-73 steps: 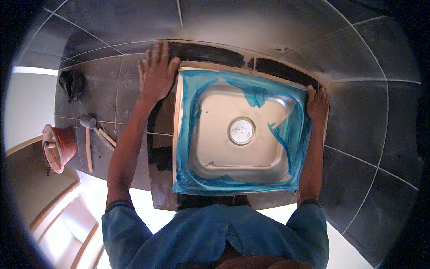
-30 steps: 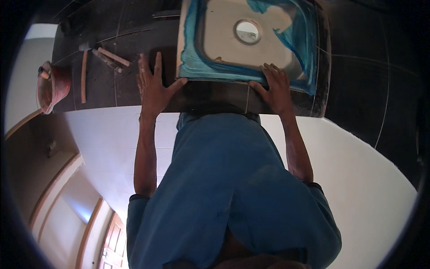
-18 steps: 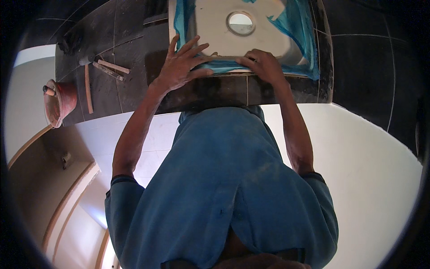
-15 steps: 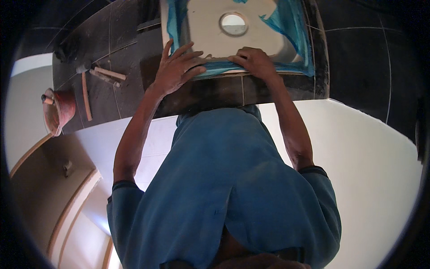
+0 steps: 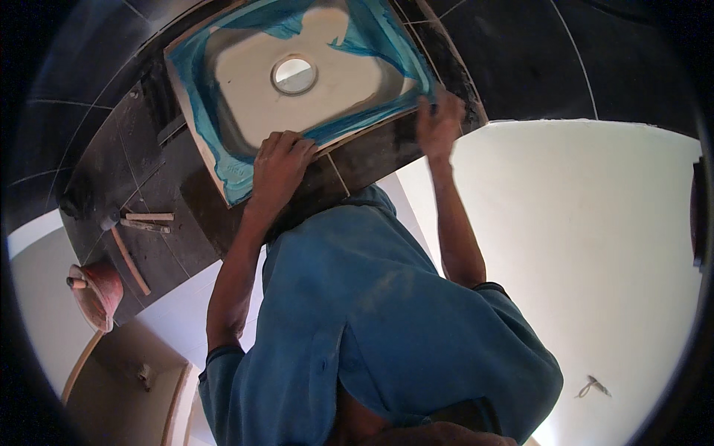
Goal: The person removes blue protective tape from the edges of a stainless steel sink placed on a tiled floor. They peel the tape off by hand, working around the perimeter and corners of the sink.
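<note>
A light-coloured sink [image 5: 260,115] with a round drain hole sits in the dark tiled counter. Torn blue plastic film [image 5: 192,82] lines its rim and hangs partly loose over the basin. My left hand [image 5: 281,167] rests at the near rim, its fingers bent over the edge and close together; the film continues beside them. At the near right corner of the sink is my right hand [image 5: 440,125], smeared by motion. Whether it grips the film there cannot be made out.
To the left on the dark tiled counter [image 5: 104,160] lie a hammer [image 5: 130,260] and two stick-like tools [image 5: 149,223]. A red bucket [image 5: 109,290] with a handle poking out stands at the counter's left end. Dark tiles [image 5: 513,67] rise behind the sink.
The view has turned, so the sink appears tilted and farther left. My left hand's spread fingers have curled over the near rim. My right hand has moved right along it to the corner.
</note>
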A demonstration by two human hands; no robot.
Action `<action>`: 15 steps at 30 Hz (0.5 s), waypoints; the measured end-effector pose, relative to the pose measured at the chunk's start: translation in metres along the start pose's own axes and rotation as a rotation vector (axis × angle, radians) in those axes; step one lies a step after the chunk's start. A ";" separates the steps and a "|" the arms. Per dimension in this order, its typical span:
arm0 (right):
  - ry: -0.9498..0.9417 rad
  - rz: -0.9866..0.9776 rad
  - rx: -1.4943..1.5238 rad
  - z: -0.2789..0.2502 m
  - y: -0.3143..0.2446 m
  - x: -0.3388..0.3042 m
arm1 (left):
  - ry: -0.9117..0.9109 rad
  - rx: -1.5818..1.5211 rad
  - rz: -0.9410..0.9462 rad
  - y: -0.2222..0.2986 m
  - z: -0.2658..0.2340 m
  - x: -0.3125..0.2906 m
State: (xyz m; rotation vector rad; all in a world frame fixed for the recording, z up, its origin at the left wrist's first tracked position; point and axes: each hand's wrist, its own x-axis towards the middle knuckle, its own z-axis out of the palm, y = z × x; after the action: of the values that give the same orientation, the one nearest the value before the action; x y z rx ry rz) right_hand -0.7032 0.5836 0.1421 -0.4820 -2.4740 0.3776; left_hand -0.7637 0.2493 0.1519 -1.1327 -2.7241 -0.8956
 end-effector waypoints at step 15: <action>-0.846 0.472 0.281 0.009 0.074 0.102 | -0.021 -0.083 0.031 0.000 0.005 0.006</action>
State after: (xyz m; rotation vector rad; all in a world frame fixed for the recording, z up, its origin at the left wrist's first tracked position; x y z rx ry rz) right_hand -0.7672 0.6913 0.1576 -0.9303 -2.9853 1.3305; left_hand -0.7674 0.2561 0.1497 -1.2019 -2.7006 -1.0073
